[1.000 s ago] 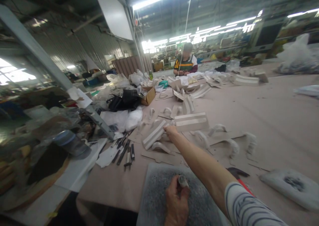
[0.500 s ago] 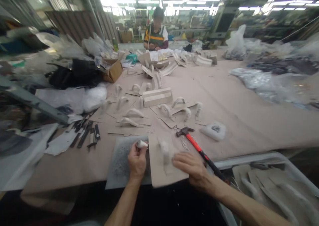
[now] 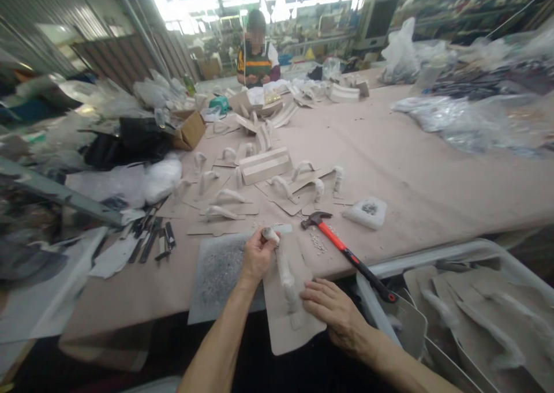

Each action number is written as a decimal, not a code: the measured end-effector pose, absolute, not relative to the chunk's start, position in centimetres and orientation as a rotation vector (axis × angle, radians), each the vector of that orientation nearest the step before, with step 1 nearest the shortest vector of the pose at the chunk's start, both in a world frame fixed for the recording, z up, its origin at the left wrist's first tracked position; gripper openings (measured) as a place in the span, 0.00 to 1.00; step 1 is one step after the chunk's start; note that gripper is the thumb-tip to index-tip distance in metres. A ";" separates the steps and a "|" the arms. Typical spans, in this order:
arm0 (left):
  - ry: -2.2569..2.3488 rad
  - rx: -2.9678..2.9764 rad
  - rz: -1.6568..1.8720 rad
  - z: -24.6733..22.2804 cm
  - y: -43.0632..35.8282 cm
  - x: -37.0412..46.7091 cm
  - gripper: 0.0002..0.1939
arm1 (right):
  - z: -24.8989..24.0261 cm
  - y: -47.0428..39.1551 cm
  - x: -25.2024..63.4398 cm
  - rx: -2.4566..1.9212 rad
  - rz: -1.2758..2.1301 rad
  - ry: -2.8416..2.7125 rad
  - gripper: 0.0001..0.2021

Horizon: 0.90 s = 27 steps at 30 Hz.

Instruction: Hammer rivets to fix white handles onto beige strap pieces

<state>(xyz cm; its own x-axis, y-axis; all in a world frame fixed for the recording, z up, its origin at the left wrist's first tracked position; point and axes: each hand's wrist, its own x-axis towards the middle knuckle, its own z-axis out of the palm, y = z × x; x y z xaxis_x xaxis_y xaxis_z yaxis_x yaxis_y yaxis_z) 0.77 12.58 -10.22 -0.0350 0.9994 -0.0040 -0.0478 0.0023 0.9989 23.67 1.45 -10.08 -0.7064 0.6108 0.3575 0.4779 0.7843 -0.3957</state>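
Observation:
My left hand (image 3: 257,255) is closed round a small white cylindrical piece (image 3: 270,235) with a dark end, at the upper left edge of a beige panel (image 3: 277,324). A wrapped white handle (image 3: 284,274) runs along the panel's middle. My right hand (image 3: 331,309) lies on the panel's right side, fingers extended and slightly apart. The panel's near end reaches past the table edge. Left of it, a grey speckled sheet (image 3: 216,277) lies on the table. A hammer (image 3: 346,251) with a red and black handle rests to the right, beside small scattered bits (image 3: 318,242).
Several handled panels (image 3: 229,196) stand beyond my hands. A white block (image 3: 367,212) sits past the hammer. Dark-handled tools (image 3: 151,237) lie at left. A plastic bin (image 3: 471,249) holding more panels is at lower right. A person (image 3: 256,55) is across the table (image 3: 411,173).
My left hand has moved right and up with the white piece, to the panel's upper edge. The panel has shifted nearer to me and tilted. The view has shifted a little.

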 end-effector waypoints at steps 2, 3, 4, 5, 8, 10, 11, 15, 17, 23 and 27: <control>1.202 1.168 1.230 -10.5 12.6 0.8 0.13 | -10.3 1.3 23.8 -0.806 0.375 -2.501 0.20; 1.210 1.179 1.226 -10.6 12.5 0.7 0.13 | -10.4 1.2 23.8 -0.810 0.376 -2.499 0.20; 1.220 1.188 1.227 -10.6 12.4 0.6 0.13 | -10.4 1.1 23.7 -0.814 0.373 -2.493 0.20; 1.229 1.194 1.227 -10.6 12.3 0.5 0.13 | -10.3 1.0 23.6 -0.824 0.371 -2.486 0.20; 1.237 1.199 1.212 -10.4 12.2 0.3 0.13 | -9.4 0.9 23.6 -0.873 0.417 -2.501 0.21; 1.235 1.204 1.196 -10.4 12.3 0.3 0.13 | -8.5 1.1 23.9 -0.952 0.451 -2.534 0.23; 1.240 1.208 1.192 -10.4 12.3 0.3 0.13 | -8.2 1.4 24.2 -1.010 0.445 -2.536 0.24; 1.279 1.235 1.181 -10.2 12.3 0.5 0.12 | -8.6 3.0 26.5 -1.372 0.240 -2.329 0.23; 1.294 1.255 1.170 -10.2 12.3 0.6 0.12 | -9.3 4.0 27.7 -1.626 0.173 -2.197 0.20; 1.304 1.385 1.111 -10.1 12.5 0.4 0.09 | -9.7 6.8 29.2 -2.110 0.341 -2.123 0.17; 1.261 1.581 1.017 -10.1 12.9 0.0 0.08 | -8.1 8.6 28.7 -2.142 1.108 -1.647 0.09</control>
